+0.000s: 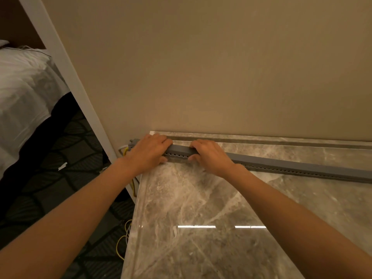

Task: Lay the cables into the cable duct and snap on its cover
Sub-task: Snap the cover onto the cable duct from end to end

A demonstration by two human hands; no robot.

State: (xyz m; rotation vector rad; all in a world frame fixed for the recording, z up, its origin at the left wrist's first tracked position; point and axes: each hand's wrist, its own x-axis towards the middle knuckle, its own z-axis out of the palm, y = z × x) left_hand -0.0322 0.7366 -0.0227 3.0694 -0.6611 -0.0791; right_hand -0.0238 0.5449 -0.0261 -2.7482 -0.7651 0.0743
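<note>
Both hands down on the duct [281, 167], left hand [148, 153] and right hand [210, 156] fingers clamped over its cover, long axis running rightward past the right fingertips, cables [125, 151] trailing left.

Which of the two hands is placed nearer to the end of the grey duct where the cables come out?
The left hand: it covers the cable duct beside the yellow cable; the right hand sits further along.
</note>
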